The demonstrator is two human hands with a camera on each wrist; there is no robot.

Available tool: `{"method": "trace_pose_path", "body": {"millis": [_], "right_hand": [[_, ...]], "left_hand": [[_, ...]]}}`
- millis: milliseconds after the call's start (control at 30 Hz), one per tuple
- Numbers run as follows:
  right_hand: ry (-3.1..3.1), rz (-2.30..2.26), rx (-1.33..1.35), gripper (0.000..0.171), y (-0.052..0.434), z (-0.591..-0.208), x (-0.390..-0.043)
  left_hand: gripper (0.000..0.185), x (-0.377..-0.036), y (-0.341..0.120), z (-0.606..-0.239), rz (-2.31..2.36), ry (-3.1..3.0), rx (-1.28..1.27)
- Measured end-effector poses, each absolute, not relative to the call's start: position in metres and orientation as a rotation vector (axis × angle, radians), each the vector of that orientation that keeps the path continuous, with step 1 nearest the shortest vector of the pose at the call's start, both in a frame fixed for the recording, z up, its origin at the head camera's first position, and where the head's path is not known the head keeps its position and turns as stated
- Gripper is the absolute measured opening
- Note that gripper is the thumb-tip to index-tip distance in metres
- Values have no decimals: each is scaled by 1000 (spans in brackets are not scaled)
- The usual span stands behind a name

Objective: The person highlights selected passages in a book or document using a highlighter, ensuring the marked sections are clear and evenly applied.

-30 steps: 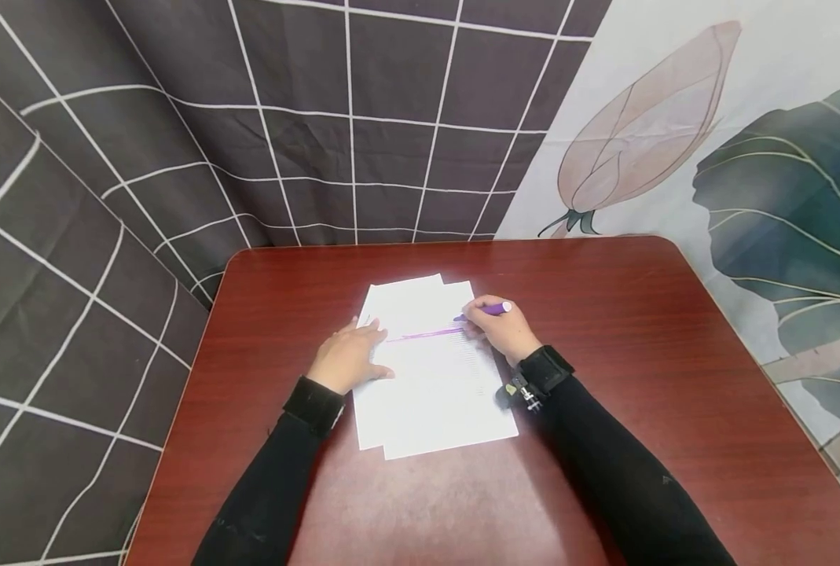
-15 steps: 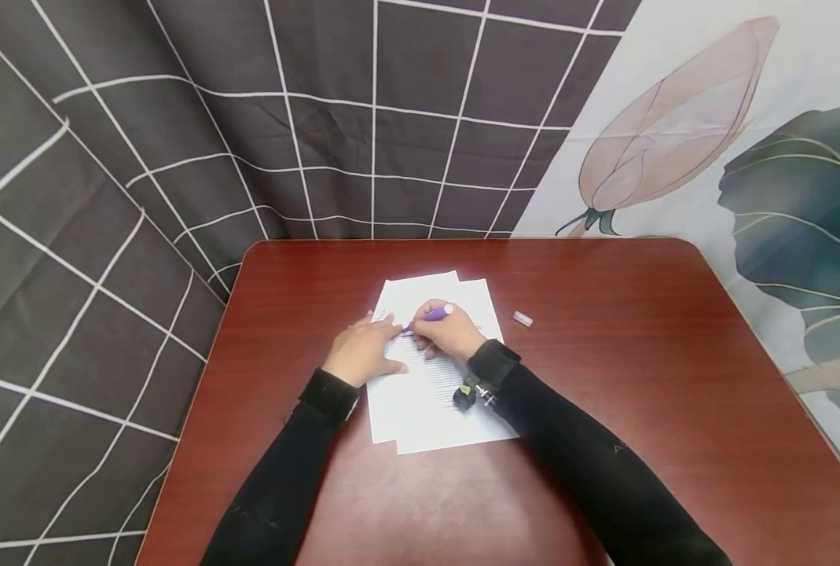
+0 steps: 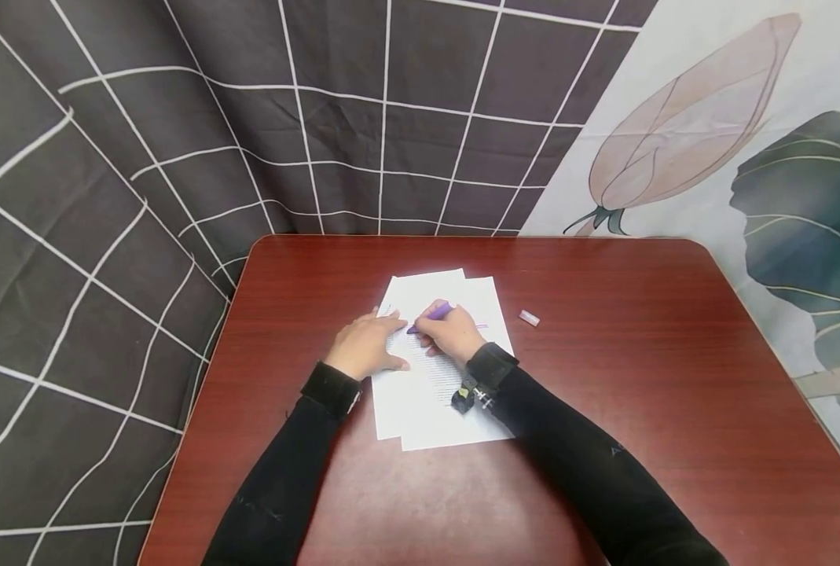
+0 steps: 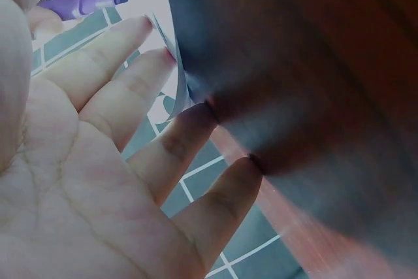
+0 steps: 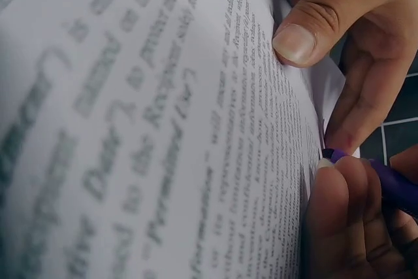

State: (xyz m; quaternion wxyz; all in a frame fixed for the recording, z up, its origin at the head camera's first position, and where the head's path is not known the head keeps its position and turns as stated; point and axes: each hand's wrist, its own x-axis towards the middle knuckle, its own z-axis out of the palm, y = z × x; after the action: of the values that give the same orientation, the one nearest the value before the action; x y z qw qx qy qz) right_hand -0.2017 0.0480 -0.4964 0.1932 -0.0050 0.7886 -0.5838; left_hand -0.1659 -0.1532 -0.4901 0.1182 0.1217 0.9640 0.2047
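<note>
Right hand (image 3: 455,336) pinches a purple pen (image 3: 430,317) in curled fingers, tip on the papers (image 3: 434,409) at mid-table (image 3: 603,440). Left hand (image 3: 364,348) lies flat on the papers' left edge, fingers straight and slightly spread. A small cap (image 3: 529,317), apparently the pen's, lies apart to the right. Checked cloth (image 3: 179,118) hangs behind.
</note>
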Motion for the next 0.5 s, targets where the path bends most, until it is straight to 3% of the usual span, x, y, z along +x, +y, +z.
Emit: {"method": "trace_pose_path", "body": {"millis": [233,500], "right_hand": [[2227,-1633,-11,8,46,-499,-203],[2255,-1591,-19,15,47,-498,-204]], "left_hand": [[83,-165,-152,-488,596,2830,352],[85,-176,-159,-515,647,2860,391]]}}
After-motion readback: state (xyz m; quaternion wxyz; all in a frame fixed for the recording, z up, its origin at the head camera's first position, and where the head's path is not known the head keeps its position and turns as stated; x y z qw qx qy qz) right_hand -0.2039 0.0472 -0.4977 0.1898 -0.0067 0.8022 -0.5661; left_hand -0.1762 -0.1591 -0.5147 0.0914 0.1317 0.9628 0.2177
